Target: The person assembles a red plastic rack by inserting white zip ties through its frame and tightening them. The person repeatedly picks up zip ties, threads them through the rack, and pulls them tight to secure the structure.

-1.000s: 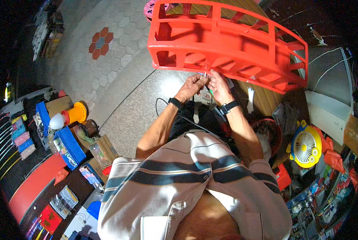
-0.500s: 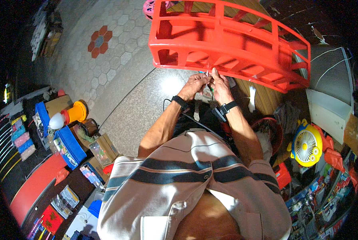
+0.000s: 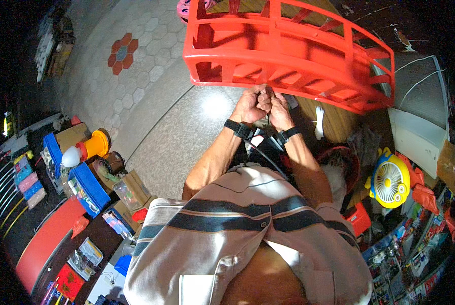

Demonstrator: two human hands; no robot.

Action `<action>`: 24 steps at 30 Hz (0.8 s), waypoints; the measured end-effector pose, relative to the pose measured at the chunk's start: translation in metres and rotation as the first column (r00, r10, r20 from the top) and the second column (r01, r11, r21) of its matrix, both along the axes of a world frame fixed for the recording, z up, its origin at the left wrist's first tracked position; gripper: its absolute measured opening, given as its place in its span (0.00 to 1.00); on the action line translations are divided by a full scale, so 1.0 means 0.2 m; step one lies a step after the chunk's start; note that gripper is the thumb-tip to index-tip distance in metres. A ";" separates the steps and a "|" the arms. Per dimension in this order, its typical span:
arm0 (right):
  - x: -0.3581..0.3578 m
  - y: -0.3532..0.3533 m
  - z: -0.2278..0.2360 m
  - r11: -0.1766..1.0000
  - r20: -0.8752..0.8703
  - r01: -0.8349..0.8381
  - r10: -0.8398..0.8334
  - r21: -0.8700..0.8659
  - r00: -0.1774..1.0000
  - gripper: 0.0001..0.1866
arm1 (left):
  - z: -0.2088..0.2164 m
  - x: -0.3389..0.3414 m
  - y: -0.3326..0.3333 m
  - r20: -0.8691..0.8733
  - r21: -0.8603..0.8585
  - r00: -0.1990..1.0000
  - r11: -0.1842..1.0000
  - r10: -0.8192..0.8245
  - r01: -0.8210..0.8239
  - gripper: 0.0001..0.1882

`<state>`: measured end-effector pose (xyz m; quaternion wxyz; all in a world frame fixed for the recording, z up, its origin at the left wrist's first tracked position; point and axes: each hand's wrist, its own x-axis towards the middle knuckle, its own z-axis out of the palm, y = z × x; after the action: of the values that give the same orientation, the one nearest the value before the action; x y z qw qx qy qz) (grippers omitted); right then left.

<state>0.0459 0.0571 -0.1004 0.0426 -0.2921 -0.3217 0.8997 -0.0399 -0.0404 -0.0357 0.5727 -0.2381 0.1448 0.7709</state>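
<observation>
Far left, 9 o'clock: dark display shelf (image 3: 13, 183) with rows of small packets, too small to identify. Next to it two blue plastic bins (image 3: 87, 190) of small parts, one white bulb (image 3: 70, 157) against an orange plastic cone (image 3: 97, 144), two brown cardboard boxes (image 3: 130, 189). Floor (image 3: 136, 66) at 11 o'clock: pale hexagon tiles with one red flower inlay, then smooth speckled stone toward centre with one glare spot.

Centre, 12 o'clock: one red plastic crate (image 3: 288, 56), open lattice walls, glossy, tilted on its side, top edge cut off by the frame. Both hands meet at its lower rim. Left hand (image 3: 247, 105) curled narrow, right hand (image 3: 278, 109) curled narrow, knuckles touching each other; what they pinch is hidden between the fingers, cannot tell. One black strap on each wrist. Black cable (image 3: 260, 152) runs from under the wrists down toward the chest. Striped shirt (image 3: 227, 229), beige with dark bands, fills 6 o'clock.

Right, 3 o'clock: one yellow round plastic fan (image 3: 390, 180) with white grille, red plastic bits beside it. Wooden bench (image 3: 334, 122) mostly covered by the crate. One white board (image 3: 420, 137) at 2 o'clock. Lower-right clutter of packets is blurred
</observation>
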 end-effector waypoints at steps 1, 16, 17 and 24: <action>0.01 -0.01 0.00 1.000 0.023 0.013 -0.013 -0.010 1.000 0.12 | 0.00 0.01 0.00 -0.065 -0.003 0.998 1.000 -0.011 0.010 0.11; -0.02 0.00 0.09 0.975 0.225 -0.129 0.086 0.182 0.970 0.19 | -0.02 0.03 -0.15 -0.499 -0.604 0.713 0.788 -0.492 0.121 0.06; -0.02 -0.01 0.09 0.972 0.228 -0.105 0.056 0.209 0.972 0.19 | -0.03 0.04 -0.14 -0.525 -0.623 0.686 0.776 -0.504 0.094 0.06; -0.04 -0.01 0.06 0.973 0.193 -0.068 0.025 0.220 0.981 0.18 | -0.04 0.04 -0.14 -0.539 -0.639 0.653 0.763 -0.532 0.094 0.07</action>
<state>0.0387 0.0544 -0.0886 0.0235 -0.3619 -0.4313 0.8261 -0.0311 -0.0677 -0.0437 0.5093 -0.0568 0.6079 0.6065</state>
